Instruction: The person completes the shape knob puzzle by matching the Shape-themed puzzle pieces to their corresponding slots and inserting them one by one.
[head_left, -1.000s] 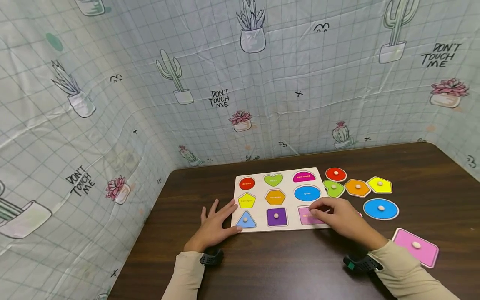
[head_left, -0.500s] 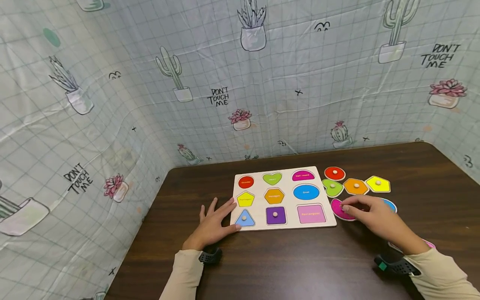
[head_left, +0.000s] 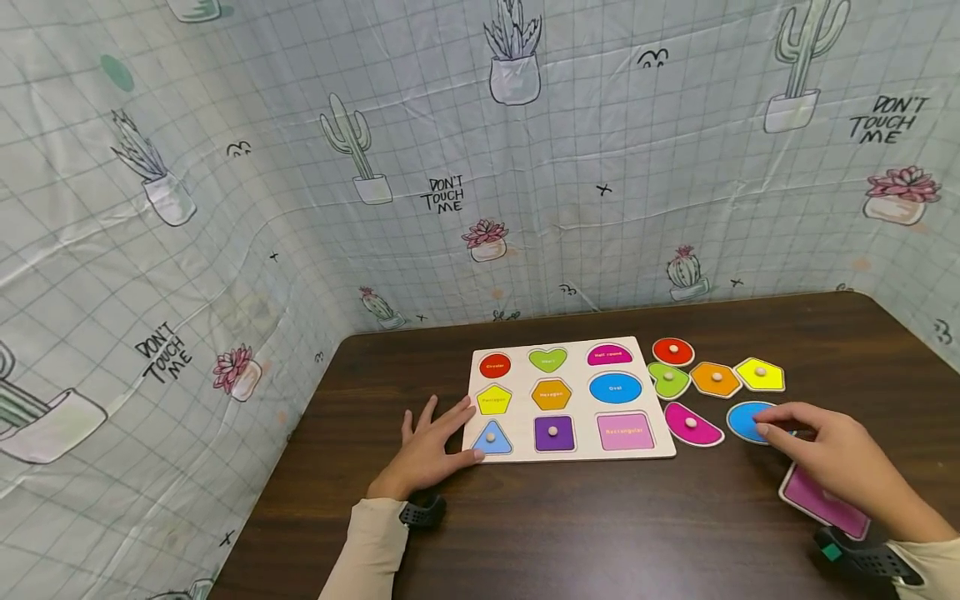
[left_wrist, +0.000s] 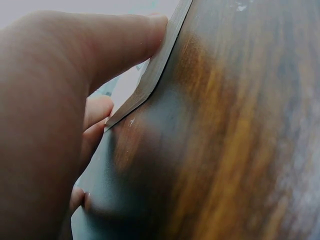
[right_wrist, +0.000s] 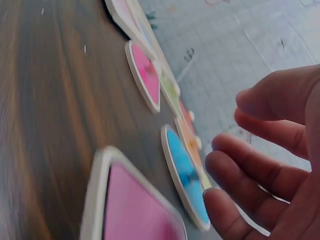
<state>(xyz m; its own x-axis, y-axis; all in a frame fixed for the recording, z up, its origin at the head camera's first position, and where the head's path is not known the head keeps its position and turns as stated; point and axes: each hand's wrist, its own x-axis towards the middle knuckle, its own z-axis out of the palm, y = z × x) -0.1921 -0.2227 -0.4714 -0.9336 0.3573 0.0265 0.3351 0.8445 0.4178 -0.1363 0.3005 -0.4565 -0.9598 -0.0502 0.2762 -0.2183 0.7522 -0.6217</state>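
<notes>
My left hand (head_left: 426, 450) rests at the lower left corner of a white shape puzzle board (head_left: 517, 417), fingers spread. The left wrist view shows its thumb (left_wrist: 130, 42) against the board's edge. My right hand (head_left: 851, 458) hovers empty over a blue oval piece (head_left: 742, 421) and a pink rectangle piece (head_left: 813, 498), partly hiding both. In the right wrist view its fingers (right_wrist: 240, 167) bend loosely, apart from the pieces. A knobbed blue triangle (head_left: 500, 446) and a purple square (head_left: 562, 444) sit in the board.
Right of the board lie a magenta half round (head_left: 705, 435), a green heart (head_left: 678, 387), a red circle (head_left: 663, 354), an orange hexagon (head_left: 705, 385) and a yellow pentagon (head_left: 772, 382), all knobbed. Patterned cloth (head_left: 570, 150) hangs behind the dark table (head_left: 562, 533).
My right hand has moved right, from above the board's rectangle space, past the half round, to above the blue oval. My left hand stays at the board's corner.
</notes>
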